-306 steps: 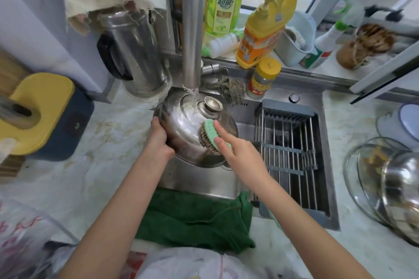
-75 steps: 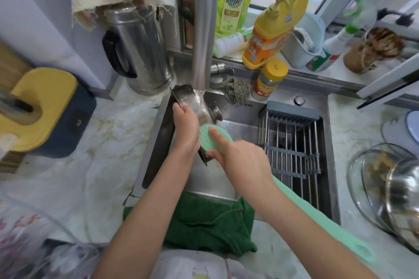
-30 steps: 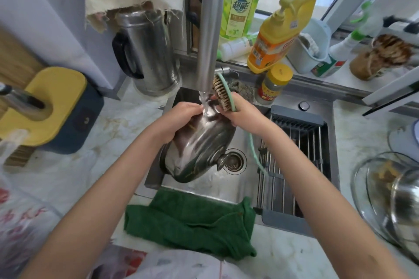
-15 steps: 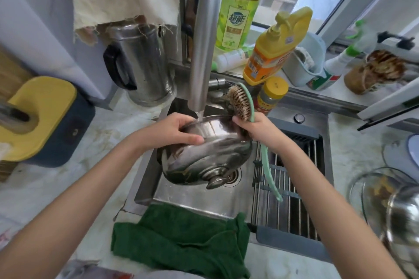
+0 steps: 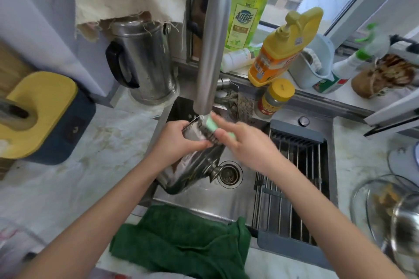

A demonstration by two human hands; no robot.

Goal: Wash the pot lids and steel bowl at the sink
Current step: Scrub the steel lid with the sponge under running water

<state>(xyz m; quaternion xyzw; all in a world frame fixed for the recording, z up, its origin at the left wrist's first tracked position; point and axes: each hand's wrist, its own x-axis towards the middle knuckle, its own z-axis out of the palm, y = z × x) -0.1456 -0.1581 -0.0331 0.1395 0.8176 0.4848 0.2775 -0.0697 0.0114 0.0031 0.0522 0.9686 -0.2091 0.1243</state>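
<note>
1. A shiny round steel pot lid [image 5: 192,174] is held tilted over the steel sink [image 5: 199,201]. Its knob is low down, close to the drain hole [image 5: 229,174].
2. The lid's top edge is gripped by the left hand [image 5: 179,140]. The fingers are curled round the rim, so the lid hangs below the hand and nearer.
3. A round brush with a green back and dark bristles [image 5: 209,128] is held by the right hand [image 5: 247,145]. Fingers are laid on the green back and the thumb is pressed to its side. This hand is blurred.
4. The bristles are pressed on the top part of the lid, just right of the left hand and under the tall steel tap [image 5: 210,47].
5. A dark green cloth [image 5: 181,242] is laid over the sink's near edge.
6. A clear glass lid [image 5: 360,199] and a steel bowl [image 5: 405,231] are seen on the counter at the right, well apart from both hands.
</note>
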